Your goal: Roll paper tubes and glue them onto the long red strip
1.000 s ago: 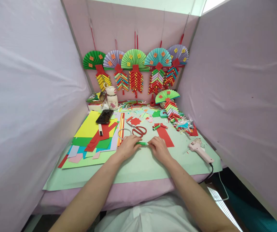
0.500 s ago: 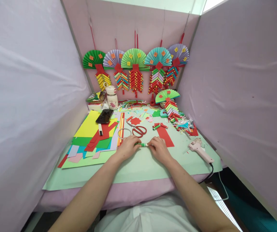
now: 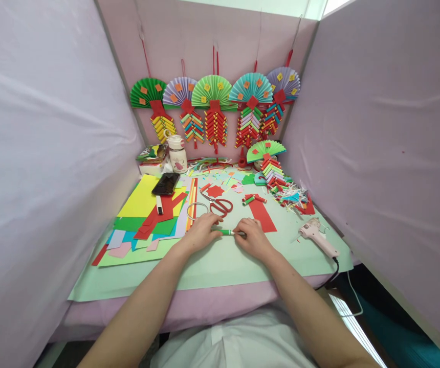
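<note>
A thin green paper roll [image 3: 225, 232] lies on the pale green table mat [image 3: 220, 266] between my two hands. My left hand [image 3: 201, 230] pinches its left end with curled fingers. My right hand [image 3: 251, 236] pinches its right end, fingers closed on it. Red-handled scissors [image 3: 220, 205] lie just beyond my hands, beside a tape ring [image 3: 197, 210]. A red paper strip [image 3: 262, 214] lies to the right of the scissors.
Coloured paper sheets [image 3: 147, 214] with a black phone [image 3: 166, 184] sit at the left. A pink glue gun [image 3: 317, 236] with a cord lies at the right. Paper scraps, small rolls and a cup [image 3: 177, 152] are at the back. Paper fan decorations [image 3: 214, 110] hang on the rear wall.
Both hands stay on the green roll and shift it slightly toward me; the fingers have turned a little on it.
</note>
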Tool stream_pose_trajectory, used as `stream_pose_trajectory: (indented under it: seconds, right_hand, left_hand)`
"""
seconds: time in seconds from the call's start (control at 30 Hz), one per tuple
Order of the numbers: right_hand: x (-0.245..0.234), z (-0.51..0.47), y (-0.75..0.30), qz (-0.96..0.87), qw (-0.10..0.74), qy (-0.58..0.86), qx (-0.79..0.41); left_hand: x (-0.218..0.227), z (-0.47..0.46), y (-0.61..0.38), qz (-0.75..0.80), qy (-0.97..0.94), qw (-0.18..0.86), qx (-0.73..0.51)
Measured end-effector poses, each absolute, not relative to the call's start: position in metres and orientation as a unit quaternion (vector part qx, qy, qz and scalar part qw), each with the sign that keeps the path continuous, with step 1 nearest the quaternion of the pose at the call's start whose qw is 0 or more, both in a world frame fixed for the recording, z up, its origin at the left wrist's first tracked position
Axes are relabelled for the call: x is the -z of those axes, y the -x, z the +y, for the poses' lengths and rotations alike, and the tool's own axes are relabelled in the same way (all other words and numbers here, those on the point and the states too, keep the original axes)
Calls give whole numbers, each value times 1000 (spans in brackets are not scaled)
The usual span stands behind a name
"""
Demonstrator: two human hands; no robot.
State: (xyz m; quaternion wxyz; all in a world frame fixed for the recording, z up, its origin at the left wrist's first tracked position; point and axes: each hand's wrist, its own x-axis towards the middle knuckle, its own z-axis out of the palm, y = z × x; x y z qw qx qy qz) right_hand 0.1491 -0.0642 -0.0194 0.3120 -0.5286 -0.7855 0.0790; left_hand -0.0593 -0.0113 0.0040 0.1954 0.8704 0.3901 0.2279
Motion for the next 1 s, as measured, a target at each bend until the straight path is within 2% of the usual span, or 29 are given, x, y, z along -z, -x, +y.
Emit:
stream_pose_trajectory:
  seconds: [0.37,0.83,1.0]
  right_hand:
    - [19,-63,-148,-777,318,534,-97]
    - [13,-51,-145,-741,274,607,-83]
    - [18,-49,-146,-743,299,594,-75]
  left_hand:
    - [-6,6,85,435,-859,223,-154]
    - [-3,0,58,464,-875,25,-138]
    - [3,2,64,472,-860,68,-181]
